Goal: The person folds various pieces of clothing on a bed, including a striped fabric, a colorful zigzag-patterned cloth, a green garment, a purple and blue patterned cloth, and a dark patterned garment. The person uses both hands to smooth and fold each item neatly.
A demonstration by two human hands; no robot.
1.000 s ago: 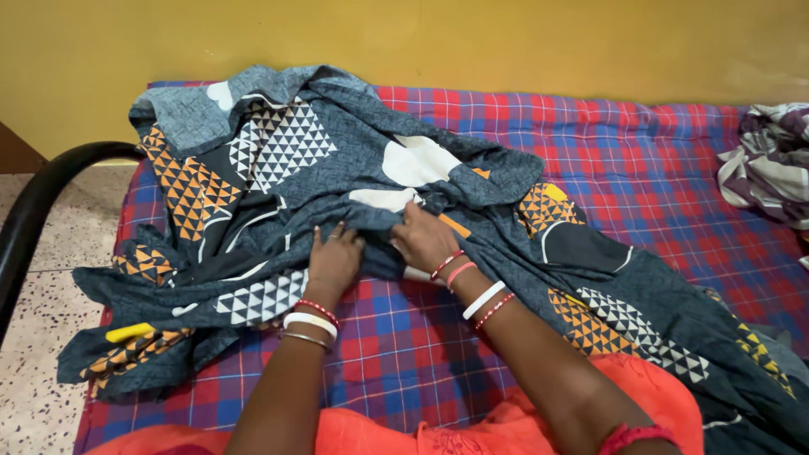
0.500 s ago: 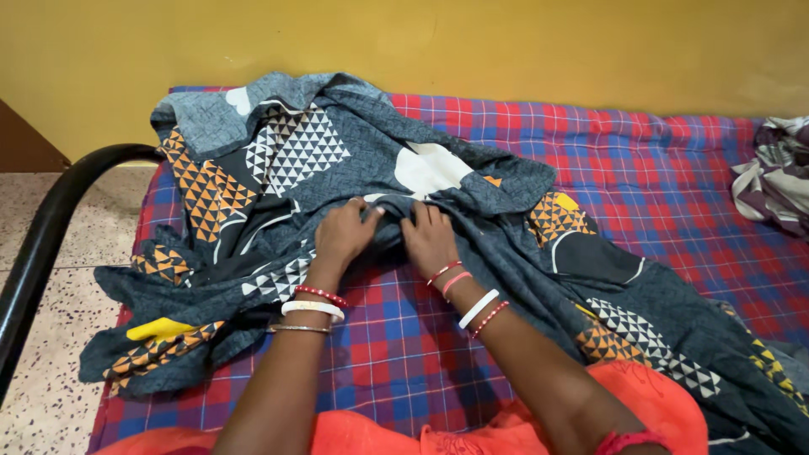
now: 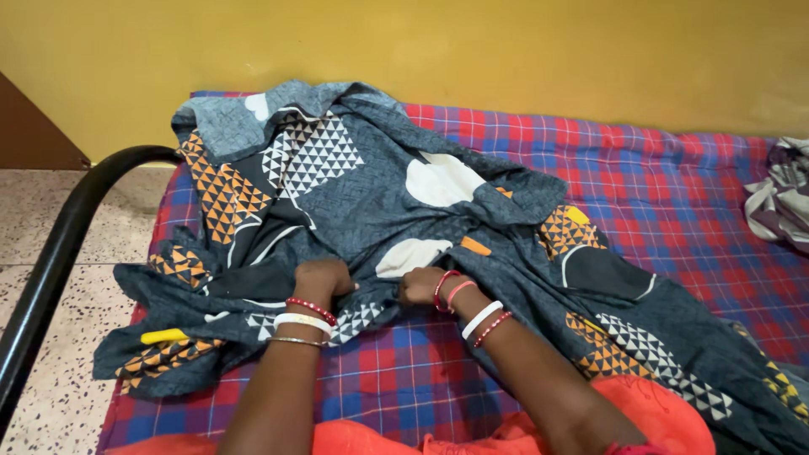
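Left hand (image 3: 322, 279), right hand (image 3: 420, 286), fingers gripping patterned grey bedsheet (image 3: 354, 194), checked mattress (image 3: 657, 185)

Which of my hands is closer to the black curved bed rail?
Left. The left hand grips the patterned sheet nearer the black bed rail; the right hand is farther away.

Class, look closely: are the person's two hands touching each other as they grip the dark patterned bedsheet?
Apart. The head view shows bunched bedsheet between the left hand and right hand.
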